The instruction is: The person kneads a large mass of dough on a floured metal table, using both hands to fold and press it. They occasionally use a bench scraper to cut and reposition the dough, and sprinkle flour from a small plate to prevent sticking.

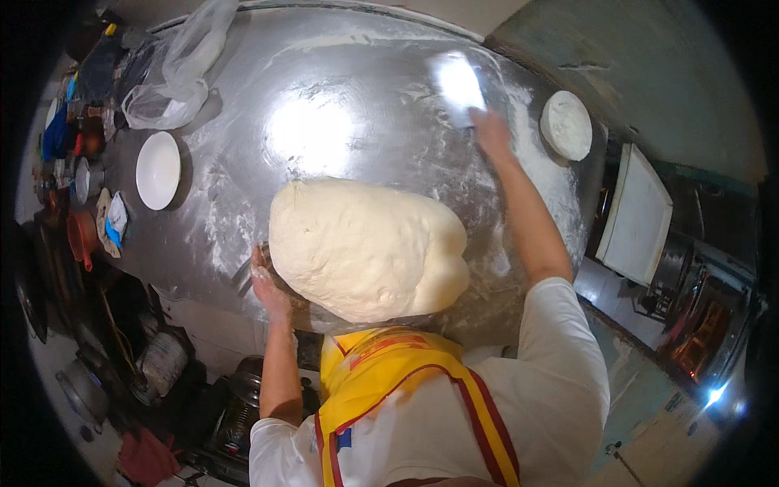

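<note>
A large, smooth mass of pale dough (365, 249) lies on the metal worktop (377, 79), close in front of my yellow apron. My left hand (271, 289) is at the dough's left edge, its fingers stretched out and pointing away from me. Part of that palm is hidden, and whether it presses on the dough is not clear. Out at the far right, my right hand (492, 131) grips a flat, shiny metal blade (457, 85), blurred and bright with glare. The blade could be a scraper or a cleaver; it is over the floured part of the worktop.
A bowl of white flour (567, 126) stands at the right edge. An upturned or bare white bowl (159, 171) is on the left, with a clear plastic bag (176, 85) behind it. Loose flour (541, 176) streaks the right side. A red-brown dipper (82, 234) sits far left.
</note>
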A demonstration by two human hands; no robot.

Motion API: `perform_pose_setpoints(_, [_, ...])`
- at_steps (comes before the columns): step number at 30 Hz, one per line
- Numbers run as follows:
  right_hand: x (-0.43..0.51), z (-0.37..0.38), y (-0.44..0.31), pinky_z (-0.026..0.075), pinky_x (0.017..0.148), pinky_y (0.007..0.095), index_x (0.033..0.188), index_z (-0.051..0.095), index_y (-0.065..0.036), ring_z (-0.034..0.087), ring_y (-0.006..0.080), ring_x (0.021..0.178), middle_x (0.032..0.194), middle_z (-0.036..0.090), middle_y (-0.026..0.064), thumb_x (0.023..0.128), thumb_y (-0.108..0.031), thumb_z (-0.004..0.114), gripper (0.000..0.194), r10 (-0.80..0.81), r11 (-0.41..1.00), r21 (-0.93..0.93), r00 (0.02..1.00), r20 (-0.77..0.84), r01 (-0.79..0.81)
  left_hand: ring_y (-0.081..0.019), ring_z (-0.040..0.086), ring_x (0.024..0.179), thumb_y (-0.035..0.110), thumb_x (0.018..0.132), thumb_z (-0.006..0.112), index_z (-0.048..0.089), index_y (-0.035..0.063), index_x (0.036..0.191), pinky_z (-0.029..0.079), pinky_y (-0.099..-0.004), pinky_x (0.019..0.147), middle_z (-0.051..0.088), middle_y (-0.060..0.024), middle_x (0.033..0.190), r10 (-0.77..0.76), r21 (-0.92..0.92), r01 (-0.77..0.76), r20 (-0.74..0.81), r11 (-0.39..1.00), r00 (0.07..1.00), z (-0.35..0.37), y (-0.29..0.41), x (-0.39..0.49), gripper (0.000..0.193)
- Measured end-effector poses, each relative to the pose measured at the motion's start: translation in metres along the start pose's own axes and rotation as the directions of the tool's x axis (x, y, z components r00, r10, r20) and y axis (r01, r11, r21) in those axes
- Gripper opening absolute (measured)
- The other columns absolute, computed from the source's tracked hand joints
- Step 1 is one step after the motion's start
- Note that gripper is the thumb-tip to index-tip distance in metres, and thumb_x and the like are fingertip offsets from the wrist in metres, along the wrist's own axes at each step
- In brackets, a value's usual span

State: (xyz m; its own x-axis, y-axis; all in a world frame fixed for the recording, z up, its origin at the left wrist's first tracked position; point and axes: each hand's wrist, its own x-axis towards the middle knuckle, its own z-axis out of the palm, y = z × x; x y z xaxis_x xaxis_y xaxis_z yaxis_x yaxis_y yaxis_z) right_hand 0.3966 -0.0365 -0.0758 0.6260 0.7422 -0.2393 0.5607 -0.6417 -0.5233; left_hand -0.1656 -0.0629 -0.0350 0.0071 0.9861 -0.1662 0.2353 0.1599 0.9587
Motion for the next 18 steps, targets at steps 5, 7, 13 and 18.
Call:
perform_pose_setpoints(5, [-0.067,0.068,-0.08,0.051,0.081,0.0463,0.108,0.068,-0.014,0.066,0.0357,0.088,0.093,0.069,0.0175,0.091,-0.045,0.061,0.037,-0.479,0.825,0.063,0.636,0.605,0.561,-0.0355,0.038,0.14,0.029,0.105,0.04,0.039,-0.0046,0.145,0.029,-0.0442,0.115,0.041,-0.0206,0.151,0.281,0.35,-0.311,0.134,0.884,0.95,0.02,0.041,0.024,0.053])
perform_pose_setpoints(7, [-0.081,0.057,-0.069,0.051,0.081,0.0468,0.108,0.067,-0.014,0.066,0.0367,0.088,0.092,0.068,0.0181,0.092,-0.045,0.06,0.036,-0.368,0.897,-0.014,0.761,0.534,0.443,-0.0403,0.035,0.141,0.025,0.101,0.044,0.039,-0.0036,0.146,0.027,-0.0473,0.116,0.039,-0.0223,0.152,0.324,0.486,-0.436,0.301,0.757,0.897,0.032,0.052,0.03,0.053])
perform_pose_setpoints(13, [-0.053,-0.042,0.026,0.051,0.081,0.0431,0.108,0.068,-0.007,0.067,0.0295,0.089,0.092,0.071,0.0158,0.095,-0.045,0.057,0.042,0.035,0.999,0.023,0.999,0.03,-0.036,-0.0437,0.032,0.142,0.02,0.092,0.054,0.038,-0.001,0.146,0.025,-0.0544,0.115,0.037,-0.0219,0.153,0.427,0.505,-0.667,0.517,0.548,0.742,0.052,0.051,0.03,0.06])
perform_pose_setpoints(18, [-0.104,-0.004,0.019,0.051,0.084,0.0431,0.11,0.068,-0.005,0.067,0.0309,0.095,0.096,0.071,0.0165,0.095,-0.042,0.058,0.041,-0.365,0.931,0.145,0.849,0.381,0.335,-0.0434,0.033,0.141,0.018,0.091,0.055,0.041,-0.0014,0.145,0.024,-0.0531,0.116,0.04,-0.0219,0.152,0.356,0.527,-0.605,0.502,0.597,0.788,0.047,0.042,0.031,0.059])
